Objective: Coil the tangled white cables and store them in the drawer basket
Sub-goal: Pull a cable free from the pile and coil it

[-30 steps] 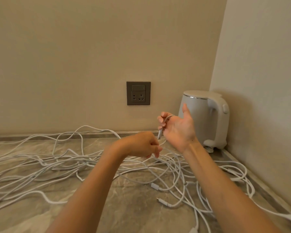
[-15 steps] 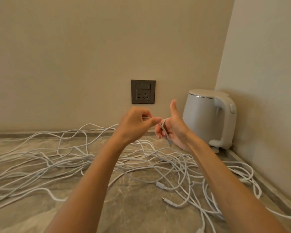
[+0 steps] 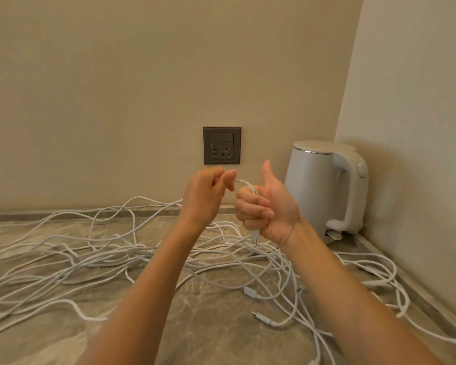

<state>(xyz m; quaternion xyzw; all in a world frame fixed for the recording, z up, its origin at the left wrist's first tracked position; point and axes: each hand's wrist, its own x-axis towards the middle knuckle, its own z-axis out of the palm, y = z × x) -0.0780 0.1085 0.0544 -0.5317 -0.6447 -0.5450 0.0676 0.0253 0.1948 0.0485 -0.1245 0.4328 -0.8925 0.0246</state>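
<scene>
A big tangle of white cables (image 3: 95, 262) sprawls over the marble counter (image 3: 208, 335). My right hand (image 3: 266, 206) is raised above it, fingers curled round one white cable, thumb up; the cable's plug end (image 3: 255, 236) sticks out below the fist. My left hand (image 3: 208, 191), just to the left, pinches the same cable (image 3: 244, 183) between thumb and forefinger where it arches across to the right fist. No drawer basket is in view.
A white electric kettle (image 3: 324, 188) stands in the back right corner. A dark wall socket (image 3: 222, 145) sits on the back wall behind my hands. Loose connector ends (image 3: 249, 292) lie on the counter near the front. Walls close off the back and right.
My left hand rose from low over the tangle to level with my right hand and drew the cable up. My right fingers closed round it, and the plug now hangs below the fist.
</scene>
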